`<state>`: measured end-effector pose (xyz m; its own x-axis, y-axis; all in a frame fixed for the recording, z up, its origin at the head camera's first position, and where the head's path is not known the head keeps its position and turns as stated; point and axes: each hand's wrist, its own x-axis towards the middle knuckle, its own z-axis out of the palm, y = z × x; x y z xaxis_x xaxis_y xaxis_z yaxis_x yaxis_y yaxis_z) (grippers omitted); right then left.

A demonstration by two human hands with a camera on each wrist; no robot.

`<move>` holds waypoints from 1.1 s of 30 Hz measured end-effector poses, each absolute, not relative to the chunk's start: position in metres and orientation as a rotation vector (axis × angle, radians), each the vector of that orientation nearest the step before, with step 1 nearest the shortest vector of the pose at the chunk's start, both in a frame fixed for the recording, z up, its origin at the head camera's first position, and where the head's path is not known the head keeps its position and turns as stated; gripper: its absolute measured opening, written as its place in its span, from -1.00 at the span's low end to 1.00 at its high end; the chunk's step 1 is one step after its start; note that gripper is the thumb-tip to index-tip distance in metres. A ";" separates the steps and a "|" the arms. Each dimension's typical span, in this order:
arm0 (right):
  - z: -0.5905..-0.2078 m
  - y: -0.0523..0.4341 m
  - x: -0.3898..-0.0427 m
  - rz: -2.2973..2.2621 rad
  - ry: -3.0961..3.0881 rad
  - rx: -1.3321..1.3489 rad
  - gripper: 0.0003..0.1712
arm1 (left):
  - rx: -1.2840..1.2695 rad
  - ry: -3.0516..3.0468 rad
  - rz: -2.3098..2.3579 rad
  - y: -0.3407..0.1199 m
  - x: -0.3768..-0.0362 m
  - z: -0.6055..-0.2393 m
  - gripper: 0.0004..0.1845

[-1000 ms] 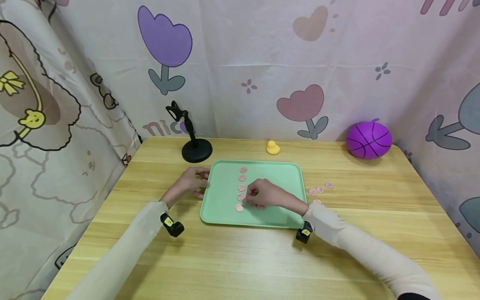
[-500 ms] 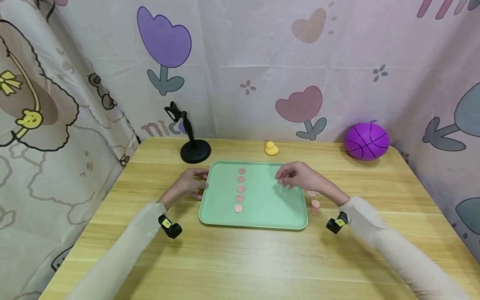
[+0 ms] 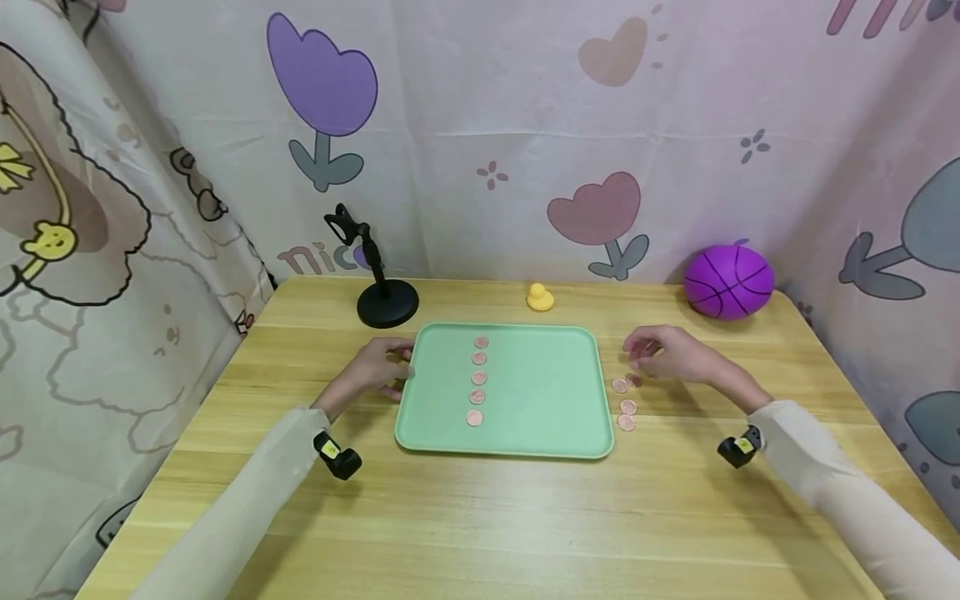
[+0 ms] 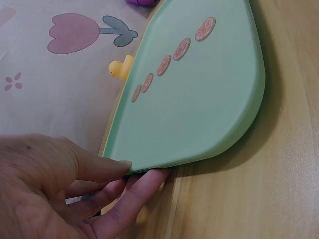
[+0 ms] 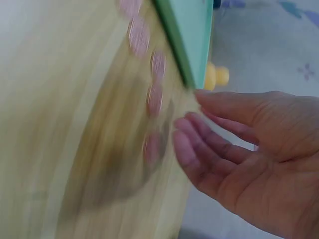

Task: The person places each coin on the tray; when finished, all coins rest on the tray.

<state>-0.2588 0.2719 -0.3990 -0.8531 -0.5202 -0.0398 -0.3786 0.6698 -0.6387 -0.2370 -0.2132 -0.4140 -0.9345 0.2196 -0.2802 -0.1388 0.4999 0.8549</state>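
A mint-green tray (image 3: 540,392) lies on the wooden table, with a column of several copper-coloured coins (image 3: 478,378) on its left half. My left hand (image 3: 369,367) pinches the tray's left edge; in the left wrist view the thumb (image 4: 112,169) is at the rim and the fingers (image 4: 132,204) are against the underside. To the right of the tray, my right hand (image 3: 675,354) hovers over loose coins (image 3: 627,407) on the table. Its thumb and fingers (image 5: 187,149) stand apart, relaxed and holding nothing. It partly hides the farthest loose coins in the head view.
A yellow rubber duck (image 3: 540,297) sits behind the tray. At the back left stands a small black stand (image 3: 386,302) with a round base, and at the back right a purple ball (image 3: 729,282). A patterned cloth (image 3: 450,208) hangs behind the table.
My right hand has moved from the coin column on the tray rightward, past the tray's edge, to above the loose coins. The left hand stays at the tray's left edge.
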 end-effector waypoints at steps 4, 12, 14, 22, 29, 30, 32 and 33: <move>-0.401 0.291 -0.259 -0.792 2.688 -0.664 -0.70 | 0.058 2.392 1.400 -0.212 -0.237 -0.413 -0.38; -0.414 0.294 -0.254 -0.926 2.555 -0.365 -0.79 | 0.051 2.403 1.373 -0.213 -0.238 -0.416 -0.40; -0.414 0.294 -0.256 -0.923 2.575 -0.323 -0.80 | 0.054 2.405 1.369 -0.213 -0.238 -0.416 -0.41; -0.410 0.289 -0.261 -0.885 2.615 -0.285 -0.79 | 0.043 2.406 1.348 -0.213 -0.239 -0.416 -0.38; -0.399 0.264 -0.272 -0.985 2.642 -0.427 -0.88 | 0.052 2.401 1.352 -0.213 -0.239 -0.416 -0.37; -0.396 0.260 -0.274 -0.987 2.653 -0.454 -0.90 | 0.053 2.399 1.354 -0.213 -0.239 -0.416 -0.37; -0.391 0.249 -0.279 -1.006 2.663 -0.503 -0.93 | 0.052 2.397 1.357 -0.214 -0.239 -0.415 -0.37; -0.390 0.243 -0.281 -1.028 2.657 -0.523 -0.94 | 0.048 2.395 1.360 -0.214 -0.239 -0.415 -0.37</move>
